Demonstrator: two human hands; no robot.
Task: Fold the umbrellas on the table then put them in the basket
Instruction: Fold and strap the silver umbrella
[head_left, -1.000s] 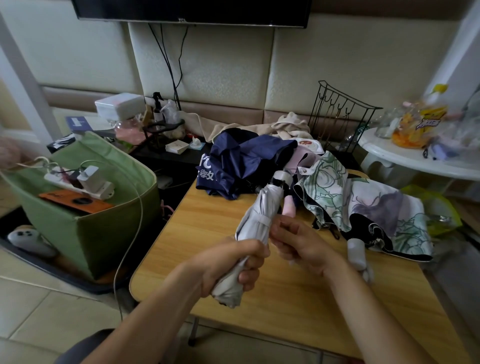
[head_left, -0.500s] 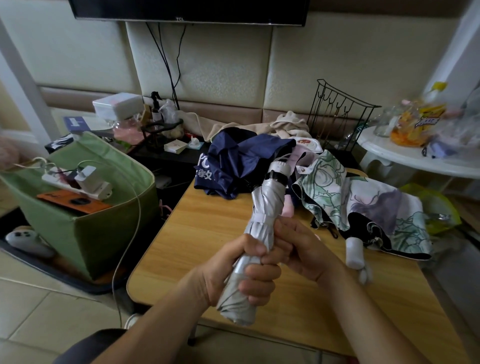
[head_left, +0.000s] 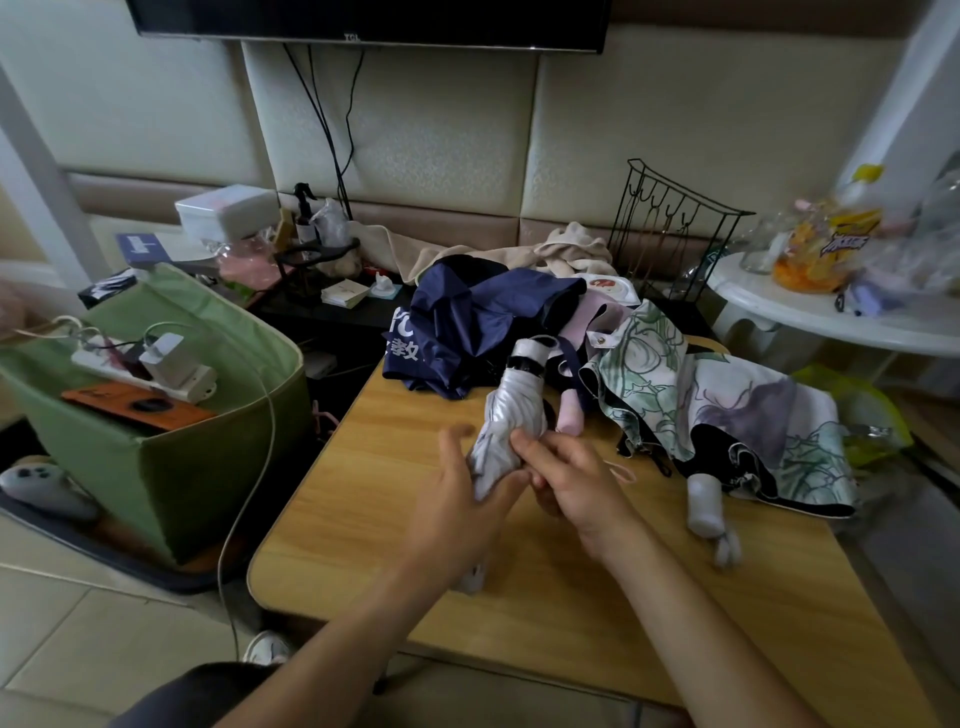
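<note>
Since the earlier frame your left hand (head_left: 457, 499) has released its wrap; its fingers now spread beneath the silver-white collapsed fabric umbrella (head_left: 511, 426), above the wooden table (head_left: 363, 499). Right hand (head_left: 576, 483) fingers pinch the canopy. Light, soft, slippery: grip the stiff core.

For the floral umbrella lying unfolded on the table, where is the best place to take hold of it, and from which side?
Probably its pale handle. It sticks out from under the floral canopy toward the table's near edge, bare and roughly cylindrical, clear of the loose cloth. Coming from the near right side, the right hand could wrap its fingers around it.
</note>
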